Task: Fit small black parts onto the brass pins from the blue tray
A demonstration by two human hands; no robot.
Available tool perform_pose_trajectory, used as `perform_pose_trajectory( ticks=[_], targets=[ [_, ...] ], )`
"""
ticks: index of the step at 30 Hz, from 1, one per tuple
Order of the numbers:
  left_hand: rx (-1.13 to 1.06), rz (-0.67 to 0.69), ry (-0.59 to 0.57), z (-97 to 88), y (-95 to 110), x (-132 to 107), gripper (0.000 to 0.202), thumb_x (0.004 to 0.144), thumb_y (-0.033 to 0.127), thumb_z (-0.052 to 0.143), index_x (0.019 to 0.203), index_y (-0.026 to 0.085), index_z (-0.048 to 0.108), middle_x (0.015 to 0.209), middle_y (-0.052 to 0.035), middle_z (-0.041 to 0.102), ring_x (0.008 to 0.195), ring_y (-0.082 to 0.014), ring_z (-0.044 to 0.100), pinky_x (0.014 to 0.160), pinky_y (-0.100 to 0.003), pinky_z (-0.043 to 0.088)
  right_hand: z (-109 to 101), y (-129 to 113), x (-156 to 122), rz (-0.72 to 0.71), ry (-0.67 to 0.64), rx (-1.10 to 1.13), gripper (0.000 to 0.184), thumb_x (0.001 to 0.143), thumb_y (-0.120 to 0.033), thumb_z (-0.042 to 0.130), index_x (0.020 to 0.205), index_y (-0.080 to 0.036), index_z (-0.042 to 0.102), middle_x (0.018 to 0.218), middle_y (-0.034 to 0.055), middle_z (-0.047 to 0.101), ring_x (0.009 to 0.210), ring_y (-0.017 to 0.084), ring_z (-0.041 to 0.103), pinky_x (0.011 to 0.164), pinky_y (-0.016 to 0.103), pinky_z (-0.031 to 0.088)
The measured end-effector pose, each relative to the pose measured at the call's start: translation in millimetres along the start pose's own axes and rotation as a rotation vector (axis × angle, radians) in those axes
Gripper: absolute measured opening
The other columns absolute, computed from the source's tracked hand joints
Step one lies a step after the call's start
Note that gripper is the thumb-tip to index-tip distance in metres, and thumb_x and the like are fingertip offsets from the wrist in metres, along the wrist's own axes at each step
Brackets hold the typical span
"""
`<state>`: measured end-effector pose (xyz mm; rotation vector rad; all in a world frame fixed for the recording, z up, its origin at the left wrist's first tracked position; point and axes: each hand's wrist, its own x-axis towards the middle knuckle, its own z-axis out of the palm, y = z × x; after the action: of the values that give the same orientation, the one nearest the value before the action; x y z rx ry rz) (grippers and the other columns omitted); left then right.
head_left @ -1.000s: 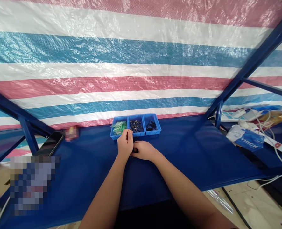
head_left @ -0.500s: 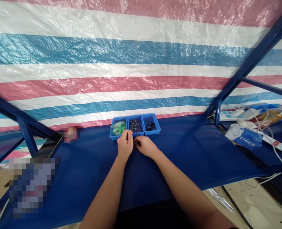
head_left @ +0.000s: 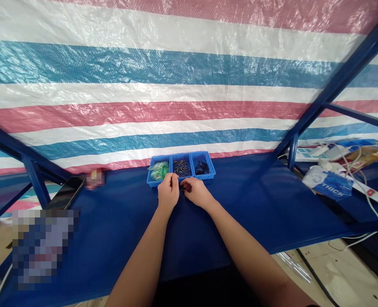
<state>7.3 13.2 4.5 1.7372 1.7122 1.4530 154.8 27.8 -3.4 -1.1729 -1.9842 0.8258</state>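
My left hand [head_left: 169, 190] is closed in front of a blue three-part bin [head_left: 204, 176], its thumb and fingers pressed together; what they hold, if anything, is hidden. Close beside it, my right hand [head_left: 196, 191] pinches a small dark piece [head_left: 181, 187], too small to name. In the bin's left compartment lies a green and clear plastic bag [head_left: 159, 170]. The middle one holds many thin dark and brass-coloured pins or screws [head_left: 181, 167]. Small black parts [head_left: 202, 167] fill some of the right compartment.
The bin stands at the back of a blue table [head_left: 256, 200], against a striped plastic sheet [head_left: 189, 113]. A black phone [head_left: 68, 192] lies at the left. Blue metal posts [head_left: 307, 115] frame both sides. At the right are a tissue pack [head_left: 332, 185] and a power strip [head_left: 370, 192].
My right hand has risen slightly toward the bin, and more of the dark piece in its fingers shows. My left hand has barely moved.
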Motion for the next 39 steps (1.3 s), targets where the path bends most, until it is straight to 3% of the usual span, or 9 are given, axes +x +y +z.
perform_pose_trajectory(
  ticks=[5, 13, 21, 27, 33, 39],
  targets=[
    [0.004, 0.021, -0.020, 0.3, -0.2, 0.0, 0.035, 0.099, 0.042, 0.040, 0.093, 0.017, 0.064, 0.087, -0.0046, 0.070, 0.072, -0.0116, 0.063, 0.069, -0.020, 0.046, 0.8, -5.0, 0.7, 0.051, 0.122, 0.219, 0.035, 0.069, -0.011, 0.059, 0.101, -0.018, 0.070, 0.089, 0.0022, 0.067, 0.075, 0.010, 0.061, 0.075, 0.024, 0.054],
    [-0.041, 0.054, -0.092, 1.4, 2.2, -1.4, 0.033, 0.099, 0.042, 0.043, 0.094, 0.018, 0.064, 0.078, -0.0021, 0.065, 0.066, -0.0103, 0.058, 0.068, -0.020, 0.046, 3.6, -7.0, 6.5, 0.175, 0.284, 0.727, 0.031, 0.070, -0.030, 0.075, 0.097, -0.018, 0.066, 0.086, 0.0014, 0.066, 0.076, 0.009, 0.064, 0.077, 0.023, 0.056],
    [-0.040, 0.061, -0.110, 2.3, 1.4, -2.0, 0.031, 0.099, 0.042, 0.044, 0.097, 0.018, 0.063, 0.077, -0.0007, 0.064, 0.065, -0.0092, 0.056, 0.067, -0.019, 0.044, 1.8, -8.6, 9.6, 0.254, 0.413, 0.998, 0.040, 0.062, -0.030, 0.083, 0.095, -0.018, 0.064, 0.084, -0.0018, 0.065, 0.074, 0.008, 0.063, 0.081, 0.026, 0.056],
    [-0.053, 0.064, -0.134, 3.8, 0.3, -2.3, 0.030, 0.099, 0.042, 0.044, 0.098, 0.018, 0.063, 0.076, -0.0003, 0.064, 0.065, -0.0089, 0.056, 0.067, -0.019, 0.042, -2.8, -16.4, 10.6, 0.285, 0.426, 1.166, 0.040, 0.059, -0.026, 0.085, 0.091, -0.018, 0.062, 0.079, -0.0036, 0.063, 0.073, 0.008, 0.064, 0.079, 0.024, 0.055],
    [-0.059, 0.076, -0.167, 4.8, -2.6, -2.8, 0.029, 0.099, 0.042, 0.045, 0.096, 0.018, 0.062, 0.073, 0.0015, 0.061, 0.063, -0.0074, 0.053, 0.065, -0.018, 0.040, -3.9, -17.1, 10.9, 0.275, 0.424, 1.183, 0.040, 0.058, -0.026, 0.087, 0.088, -0.019, 0.062, 0.076, -0.0034, 0.064, 0.071, 0.008, 0.064, 0.076, 0.024, 0.056],
    [-0.052, 0.065, -0.111, 4.7, -3.6, -1.9, 0.030, 0.100, 0.042, 0.044, 0.093, 0.017, 0.060, 0.069, 0.0018, 0.058, 0.060, -0.0071, 0.051, 0.063, -0.018, 0.039, 2.4, -6.1, 9.1, 0.172, 0.364, 0.851, 0.029, 0.068, -0.033, 0.081, 0.088, -0.019, 0.065, 0.089, 0.0026, 0.070, 0.084, 0.013, 0.068, 0.083, 0.028, 0.059]
  ],
)
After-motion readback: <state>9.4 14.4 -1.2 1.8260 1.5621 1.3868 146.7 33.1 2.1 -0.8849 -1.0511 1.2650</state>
